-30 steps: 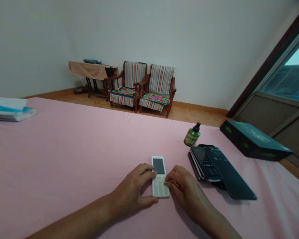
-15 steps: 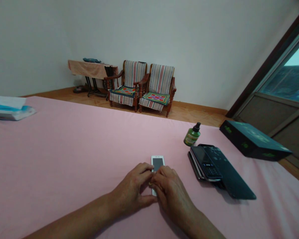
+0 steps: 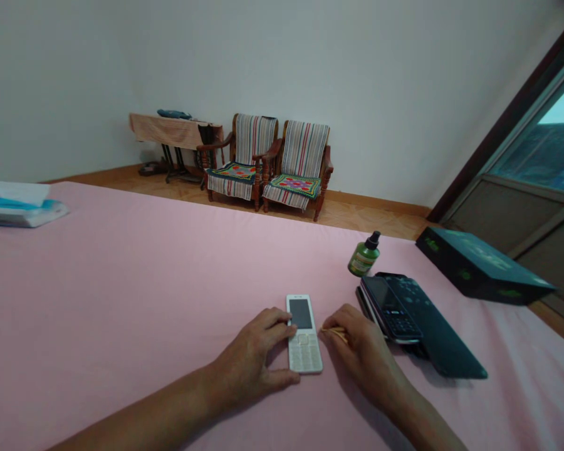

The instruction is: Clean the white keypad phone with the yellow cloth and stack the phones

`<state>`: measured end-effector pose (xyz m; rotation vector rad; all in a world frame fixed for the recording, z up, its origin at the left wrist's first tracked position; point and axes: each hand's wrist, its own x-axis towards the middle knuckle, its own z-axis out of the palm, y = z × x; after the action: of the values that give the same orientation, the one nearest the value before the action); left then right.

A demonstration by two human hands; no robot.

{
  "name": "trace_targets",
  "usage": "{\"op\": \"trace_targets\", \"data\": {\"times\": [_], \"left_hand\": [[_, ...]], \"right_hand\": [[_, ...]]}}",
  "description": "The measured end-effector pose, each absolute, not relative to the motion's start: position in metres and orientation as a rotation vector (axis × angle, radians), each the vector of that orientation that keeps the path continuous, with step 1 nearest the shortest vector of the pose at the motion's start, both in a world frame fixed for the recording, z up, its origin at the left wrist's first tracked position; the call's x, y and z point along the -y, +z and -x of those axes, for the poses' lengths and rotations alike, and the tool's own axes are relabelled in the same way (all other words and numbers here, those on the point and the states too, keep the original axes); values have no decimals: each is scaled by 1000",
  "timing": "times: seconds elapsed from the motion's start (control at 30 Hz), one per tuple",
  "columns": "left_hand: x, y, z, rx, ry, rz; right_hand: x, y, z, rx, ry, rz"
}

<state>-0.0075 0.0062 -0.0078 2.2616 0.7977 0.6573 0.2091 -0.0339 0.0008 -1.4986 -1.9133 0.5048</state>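
Note:
A white keypad phone (image 3: 304, 351) lies face up on the pink cloth, its dark screen at the far end. My left hand (image 3: 256, 354) grips its left side, fingertips on the edge beside the screen and thumb at the near left corner. To the right of the phone, apart from it, my right hand (image 3: 357, 344) is closed in a pinch. Thin tan strands (image 3: 337, 332) stick out between its fingers; whether they are sticks or a rubber band I cannot tell.
On the right, a dark keypad phone (image 3: 395, 316) lies on a stack with a dark flat panel (image 3: 444, 338). Behind it stand a green spray bottle (image 3: 363, 255) and a black box (image 3: 479, 266). A tissue pack (image 3: 23, 213) is at far left. Two chairs (image 3: 296, 156) stand by the wall.
My right hand has moved off the phone to the right, with the tan strands now showing in its fingers. The phone's keypad is uncovered. My left hand has hardly moved.

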Motion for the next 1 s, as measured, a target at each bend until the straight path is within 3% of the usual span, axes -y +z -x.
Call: {"op": "trace_targets", "data": {"times": [0.33,1.0], "left_hand": [[-7,-9,9,-771,667,-2270],[-8,-15,10,-784,716,-2299]], "right_hand": [[25,-14,-206,1797,739,1394],[53,26,-219,2024,1060,1513]]}}
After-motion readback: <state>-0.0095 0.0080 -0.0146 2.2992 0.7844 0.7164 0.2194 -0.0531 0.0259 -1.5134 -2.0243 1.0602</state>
